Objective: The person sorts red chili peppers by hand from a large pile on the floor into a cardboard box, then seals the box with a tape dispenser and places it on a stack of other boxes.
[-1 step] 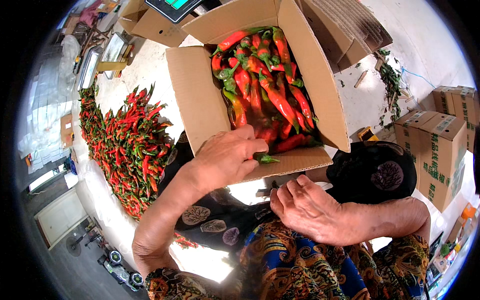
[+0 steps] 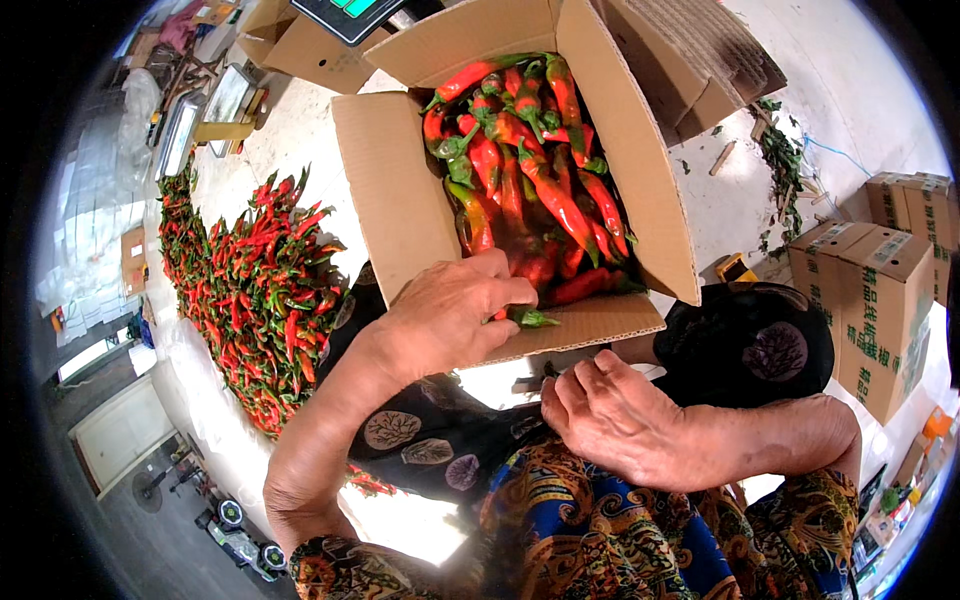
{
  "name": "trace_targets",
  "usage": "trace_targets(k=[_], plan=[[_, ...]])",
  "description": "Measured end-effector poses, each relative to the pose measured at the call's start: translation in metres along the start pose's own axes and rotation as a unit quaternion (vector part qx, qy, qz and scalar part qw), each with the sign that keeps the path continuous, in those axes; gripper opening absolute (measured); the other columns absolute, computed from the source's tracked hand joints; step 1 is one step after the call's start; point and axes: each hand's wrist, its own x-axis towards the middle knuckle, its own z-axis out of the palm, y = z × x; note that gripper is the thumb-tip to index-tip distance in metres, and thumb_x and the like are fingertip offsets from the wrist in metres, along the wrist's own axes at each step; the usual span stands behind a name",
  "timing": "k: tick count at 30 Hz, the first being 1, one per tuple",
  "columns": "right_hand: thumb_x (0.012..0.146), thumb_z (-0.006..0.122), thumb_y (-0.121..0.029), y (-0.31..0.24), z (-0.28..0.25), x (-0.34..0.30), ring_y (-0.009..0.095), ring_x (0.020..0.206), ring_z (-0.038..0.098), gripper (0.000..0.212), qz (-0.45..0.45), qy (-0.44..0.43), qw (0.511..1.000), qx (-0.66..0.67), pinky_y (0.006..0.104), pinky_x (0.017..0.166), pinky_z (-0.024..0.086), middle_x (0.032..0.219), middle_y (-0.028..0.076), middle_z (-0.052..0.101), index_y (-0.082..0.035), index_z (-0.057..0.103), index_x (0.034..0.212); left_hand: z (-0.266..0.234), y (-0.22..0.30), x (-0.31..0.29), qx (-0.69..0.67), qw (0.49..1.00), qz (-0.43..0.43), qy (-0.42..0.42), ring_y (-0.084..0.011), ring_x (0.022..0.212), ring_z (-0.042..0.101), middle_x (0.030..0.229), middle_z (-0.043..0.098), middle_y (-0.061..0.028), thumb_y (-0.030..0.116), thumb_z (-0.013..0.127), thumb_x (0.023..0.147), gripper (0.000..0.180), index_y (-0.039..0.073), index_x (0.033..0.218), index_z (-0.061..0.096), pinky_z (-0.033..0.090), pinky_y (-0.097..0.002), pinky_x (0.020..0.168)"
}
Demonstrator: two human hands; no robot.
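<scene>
An open cardboard box (image 2: 385,185) full of red chili peppers (image 2: 560,205), some partly green, stands in front of me. Over its near left edge, my left hand (image 2: 455,310) is closed round a chili pepper (image 2: 533,318). The green stem end pokes out past the fingers, while most of the pepper is hidden by the hand. Just below the box's near flap, my right hand (image 2: 620,415) is curled with its fingers pressed together. A small dark bit shows by its fingertips, too little to name.
A large heap of red and green chili peppers (image 2: 270,300) lies on the floor at left. Closed printed cartons (image 2: 860,310) stand at right. Flattened cardboard (image 2: 690,60) is behind the box, beside a scale with a lit display (image 2: 350,8). Green scraps (image 2: 782,165) litter the floor.
</scene>
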Motion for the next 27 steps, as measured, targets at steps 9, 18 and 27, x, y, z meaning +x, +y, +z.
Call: trace_targets(k=[9,18,27], plan=[[0.071,0.061,-0.025,0.005,-0.002,0.001,0.016,0.07,0.052,0.031,-0.02,-0.004,1.0,0.019,0.0321,0.066,0.037,0.071,0.003,0.052,-0.001,0.063,0.09,0.015,0.001,0.01,0.174,0.983,0.006,-0.051,-0.0336,0.085,0.061,0.092,0.056,-0.0136,0.009,0.066,0.077,0.027,0.003,0.103,0.065,0.051,-0.0448,0.073],[0.071,0.061,-0.025,0.003,-0.003,-0.001,0.015,0.07,0.052,0.029,-0.007,-0.011,1.0,0.019,0.0319,0.067,0.037,0.071,0.002,0.052,-0.002,0.063,0.088,0.0,0.003,0.01,0.045,0.996,0.058,-0.042,-0.0319,0.081,0.06,0.083,0.054,-0.0122,0.007,0.066,0.079,0.018,0.008,0.096,0.066,0.051,-0.043,0.07],[0.071,0.06,-0.02,0.002,0.003,-0.001,0.018,0.073,0.055,0.026,-0.003,0.001,1.0,0.015,0.0344,0.069,0.042,0.075,0.005,0.057,-0.001,0.063,0.088,0.019,-0.008,0.003,0.089,0.995,-0.03,0.039,-0.0332,0.083,0.061,0.091,0.054,-0.0123,0.007,0.072,0.074,0.021,0.007,0.091,0.062,0.051,-0.0436,0.071]])
